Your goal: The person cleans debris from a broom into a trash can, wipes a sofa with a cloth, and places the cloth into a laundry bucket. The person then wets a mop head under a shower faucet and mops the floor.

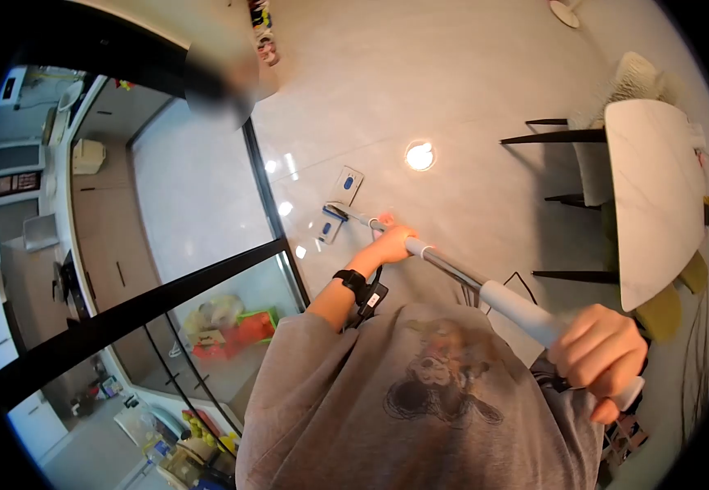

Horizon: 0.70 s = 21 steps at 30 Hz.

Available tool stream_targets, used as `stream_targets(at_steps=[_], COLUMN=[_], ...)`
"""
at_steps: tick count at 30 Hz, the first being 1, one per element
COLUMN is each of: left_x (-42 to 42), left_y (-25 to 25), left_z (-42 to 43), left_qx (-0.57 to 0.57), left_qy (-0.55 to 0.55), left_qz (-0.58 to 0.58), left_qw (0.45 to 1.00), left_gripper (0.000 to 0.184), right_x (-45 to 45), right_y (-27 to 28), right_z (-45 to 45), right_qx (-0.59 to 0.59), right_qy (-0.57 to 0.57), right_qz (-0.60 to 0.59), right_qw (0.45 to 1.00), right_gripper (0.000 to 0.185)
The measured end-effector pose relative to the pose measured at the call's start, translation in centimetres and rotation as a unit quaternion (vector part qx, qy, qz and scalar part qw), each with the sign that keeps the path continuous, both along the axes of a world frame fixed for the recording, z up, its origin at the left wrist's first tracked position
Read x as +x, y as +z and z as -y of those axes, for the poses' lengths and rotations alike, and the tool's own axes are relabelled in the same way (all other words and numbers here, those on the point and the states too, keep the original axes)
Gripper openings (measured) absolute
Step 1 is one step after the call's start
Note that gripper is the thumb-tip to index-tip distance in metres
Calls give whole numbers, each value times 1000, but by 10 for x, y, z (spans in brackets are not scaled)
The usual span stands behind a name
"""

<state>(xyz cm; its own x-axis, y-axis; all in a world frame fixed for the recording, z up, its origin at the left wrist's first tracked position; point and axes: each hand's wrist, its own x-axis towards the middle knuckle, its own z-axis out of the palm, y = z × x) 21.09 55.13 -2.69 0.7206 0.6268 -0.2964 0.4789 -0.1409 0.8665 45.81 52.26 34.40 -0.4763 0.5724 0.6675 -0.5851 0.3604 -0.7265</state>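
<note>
A flat mop with a white and silver pole (456, 267) runs slantwise from the lower right toward the upper left. My left hand (393, 243) is wrapped round the middle of the pole; its wrist carries a black band with a small device on a cable. Closer to my body, my right hand (599, 353) grips the white upper end of the pole. At the far end, the grey rectangular mop head (350, 181) with blue parts lies on the shiny tiled floor (468, 98), near a dark floor track.
A white-topped table (656, 188) with dark-legged chairs stands on the right. On the left is a black-framed glass partition (166, 298), with kitchen cabinets beyond it. Red and green bags (240, 331) show through the glass. A round light reflection lies on the floor ahead.
</note>
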Motion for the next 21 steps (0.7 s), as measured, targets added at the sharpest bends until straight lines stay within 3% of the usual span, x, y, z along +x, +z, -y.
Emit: stream_targets(at_steps=[3,6,11,14,16,17,19,20,21], left_x=[65,129,188,183,168,160,141,124,104], left_y=[52,38,30,36,44,47,53,55,55], left_z=[-5,-4,4,-4,-12,-17,-28,-43,-62], left_qx=[58,43,114,136,142,132,115,137,159], left_qy=[-11,-41,-77,-100,-103,-95,-89,-59,-29], left_qz=[21,66,152,181,188,194,199,189,176], left_qw=[998,996,979,969,966,967,969,971,971], left_gripper=[13,12,13,13,12,13,14,14,14], right_x=[30,41,54,63,86,90,75,75,79], right_y=[30,53,68,72,71,67,72,70,63], right_z=[10,18,52,67,88,91,94,82,64], right_qx=[47,69,41,24,57,85,80,78,83], right_qy=[44,92,25,-109,-93,-82,-183,-183,-108], right_qz=[62,106,169,196,234,195,166,166,196], right_qw=[996,988,985,974,966,974,966,966,971], right_gripper=[37,35,36,31,29,29,29,29,24])
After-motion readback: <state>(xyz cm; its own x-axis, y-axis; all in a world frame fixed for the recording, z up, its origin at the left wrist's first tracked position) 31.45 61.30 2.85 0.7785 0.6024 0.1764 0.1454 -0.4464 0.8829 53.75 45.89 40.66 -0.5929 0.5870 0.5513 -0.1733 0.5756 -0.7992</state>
